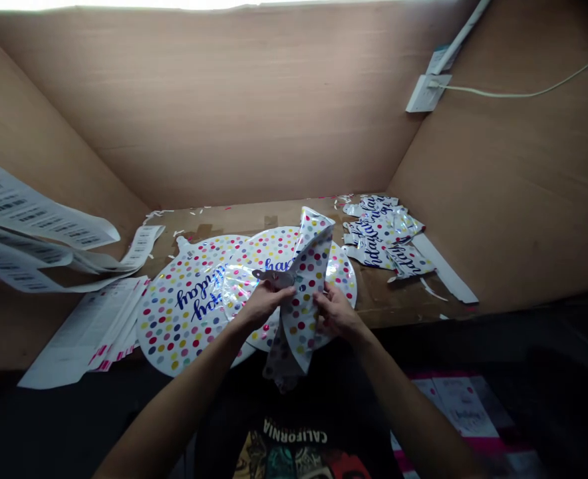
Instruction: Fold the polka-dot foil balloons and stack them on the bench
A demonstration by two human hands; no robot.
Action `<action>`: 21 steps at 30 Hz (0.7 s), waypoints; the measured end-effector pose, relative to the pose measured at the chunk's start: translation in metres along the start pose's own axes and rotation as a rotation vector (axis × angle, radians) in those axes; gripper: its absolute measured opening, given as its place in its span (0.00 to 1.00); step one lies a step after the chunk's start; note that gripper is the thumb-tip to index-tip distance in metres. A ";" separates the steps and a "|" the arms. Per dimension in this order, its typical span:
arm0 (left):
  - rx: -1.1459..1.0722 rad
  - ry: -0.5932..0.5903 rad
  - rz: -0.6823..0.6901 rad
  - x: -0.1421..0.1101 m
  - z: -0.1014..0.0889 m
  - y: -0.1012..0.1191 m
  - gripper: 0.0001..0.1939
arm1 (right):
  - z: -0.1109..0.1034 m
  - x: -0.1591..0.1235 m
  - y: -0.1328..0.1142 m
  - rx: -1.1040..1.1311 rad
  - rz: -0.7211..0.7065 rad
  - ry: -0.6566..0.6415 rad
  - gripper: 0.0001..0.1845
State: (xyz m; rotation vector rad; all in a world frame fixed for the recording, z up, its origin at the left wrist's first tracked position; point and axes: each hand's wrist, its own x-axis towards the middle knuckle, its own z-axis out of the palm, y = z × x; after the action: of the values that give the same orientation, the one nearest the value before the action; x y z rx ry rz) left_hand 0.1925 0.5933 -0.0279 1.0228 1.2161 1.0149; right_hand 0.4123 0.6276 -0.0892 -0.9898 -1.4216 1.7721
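A polka-dot foil balloon [306,293], flat and partly folded, is held up between my two hands over the near edge of the work surface. My left hand [267,303] pinches its left side, close to a silvery tab that sticks out leftward. On the opposite edge, the fingers of my right hand [338,309] are closed on the foil. Beneath and behind it, round flat foil balloons [174,326] with coloured dots and blue "happy birthday" lettering lie overlapping. Part of their print is hidden by the held balloon and my hands.
Folded dotted balloons [381,236] are piled at the back right, beside a white strip [446,269]. Barcode label sheets [39,213] hang at the left above stacked paper packaging [89,332]. Cardboard walls enclose the surface; a socket box [426,93] with a cable is at upper right.
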 end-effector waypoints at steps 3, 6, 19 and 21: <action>-0.154 0.076 -0.015 -0.009 0.007 -0.007 0.15 | 0.009 0.008 -0.009 0.195 0.022 -0.011 0.26; -0.276 0.134 -0.021 -0.011 0.008 -0.012 0.12 | 0.005 0.011 -0.014 0.346 0.012 0.017 0.19; -0.031 -0.132 -0.166 -0.047 0.007 -0.034 0.23 | -0.008 0.017 -0.016 0.346 0.019 0.062 0.12; -0.031 -0.052 -0.124 -0.051 0.010 -0.038 0.23 | -0.004 0.006 -0.015 0.395 0.117 -0.043 0.22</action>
State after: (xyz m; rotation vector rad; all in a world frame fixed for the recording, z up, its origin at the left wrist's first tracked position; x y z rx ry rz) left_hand 0.2007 0.5346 -0.0524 0.9325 1.2026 0.9025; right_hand 0.4133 0.6382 -0.0759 -0.8391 -0.9961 2.0669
